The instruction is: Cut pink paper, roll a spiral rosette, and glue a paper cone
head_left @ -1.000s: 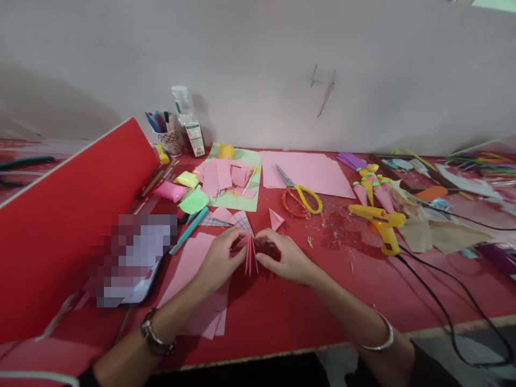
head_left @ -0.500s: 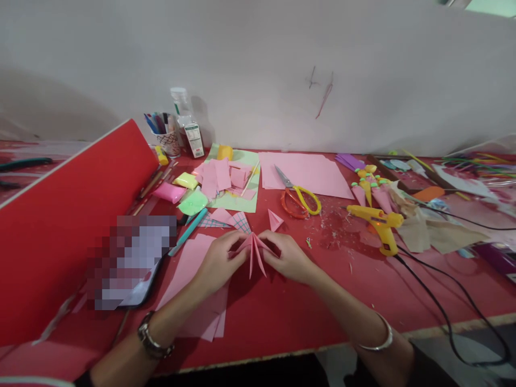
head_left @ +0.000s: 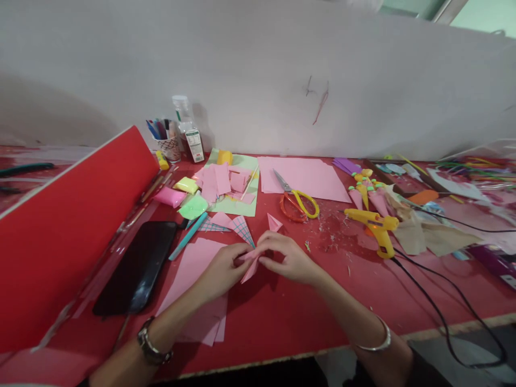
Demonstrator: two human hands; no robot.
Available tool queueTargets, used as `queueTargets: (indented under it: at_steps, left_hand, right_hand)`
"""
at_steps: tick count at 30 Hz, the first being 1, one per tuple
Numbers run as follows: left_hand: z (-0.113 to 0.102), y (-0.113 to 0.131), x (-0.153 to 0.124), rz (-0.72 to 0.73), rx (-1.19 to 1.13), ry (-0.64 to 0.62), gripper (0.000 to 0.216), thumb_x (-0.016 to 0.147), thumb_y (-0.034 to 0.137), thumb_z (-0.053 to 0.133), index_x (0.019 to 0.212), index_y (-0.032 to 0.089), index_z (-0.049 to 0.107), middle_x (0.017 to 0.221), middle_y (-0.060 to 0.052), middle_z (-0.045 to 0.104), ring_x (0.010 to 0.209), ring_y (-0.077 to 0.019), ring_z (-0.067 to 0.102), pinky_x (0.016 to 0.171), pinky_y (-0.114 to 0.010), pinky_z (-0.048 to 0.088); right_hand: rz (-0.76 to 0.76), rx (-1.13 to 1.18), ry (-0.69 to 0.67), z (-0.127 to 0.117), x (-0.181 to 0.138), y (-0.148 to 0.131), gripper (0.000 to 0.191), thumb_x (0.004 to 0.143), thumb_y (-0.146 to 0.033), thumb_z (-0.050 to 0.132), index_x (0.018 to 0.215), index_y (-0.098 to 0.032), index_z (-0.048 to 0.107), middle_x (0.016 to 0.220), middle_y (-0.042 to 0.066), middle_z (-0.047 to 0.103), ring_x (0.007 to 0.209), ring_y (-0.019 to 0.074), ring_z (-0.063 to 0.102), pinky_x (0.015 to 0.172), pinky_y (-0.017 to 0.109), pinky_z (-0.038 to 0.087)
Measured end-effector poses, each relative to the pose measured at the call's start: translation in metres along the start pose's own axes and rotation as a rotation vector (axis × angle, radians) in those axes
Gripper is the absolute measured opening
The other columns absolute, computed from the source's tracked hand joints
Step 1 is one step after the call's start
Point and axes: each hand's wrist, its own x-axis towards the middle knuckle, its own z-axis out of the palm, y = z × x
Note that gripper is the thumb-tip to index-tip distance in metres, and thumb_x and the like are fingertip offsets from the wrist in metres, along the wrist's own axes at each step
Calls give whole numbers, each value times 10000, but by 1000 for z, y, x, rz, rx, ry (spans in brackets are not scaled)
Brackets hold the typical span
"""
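Red table [head_left: 306, 301], two hands, left hand [head_left: 220, 269], right hand [head_left: 288, 258], fingers pinching one folded pink paper [head_left: 250, 267]

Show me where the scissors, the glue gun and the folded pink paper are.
scissors [head_left: 299, 203], head view, on the handles.
glue gun [head_left: 373, 220], head view, on its yellow body.
folded pink paper [head_left: 249, 270], head view, on its lower tip.

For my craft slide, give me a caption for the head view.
Both hands, left hand and right hand, pinch folded pink paper above a red table.
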Motion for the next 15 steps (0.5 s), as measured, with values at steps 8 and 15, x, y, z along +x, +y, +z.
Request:
queueTargets:
  at_steps: [8, 15]
  left_hand:
    - [-7, 8, -4, -32, 101, 131, 186, 755, 271, 397, 837, 171, 531, 703, -3, 568, 622, -125, 512, 544, -220, 383]
    - [-5, 4, -6, 58, 256, 118, 271, 758, 318, 454, 987, 176, 485, 881, -41, 557, 704, -150, 521, 628, -278, 425]
  right_hand:
    - [305, -12, 280, -34, -3, 0, 106, 750, -204, 471, 663, -163, 516, 559, -32, 511, 491, 74, 471, 506, 201, 394]
    - [316, -28, 54, -30, -10, -3, 108, 758, -200, 498, 696, -163, 578, 745, 29, 617, 724, 129, 558, 676, 265, 434]
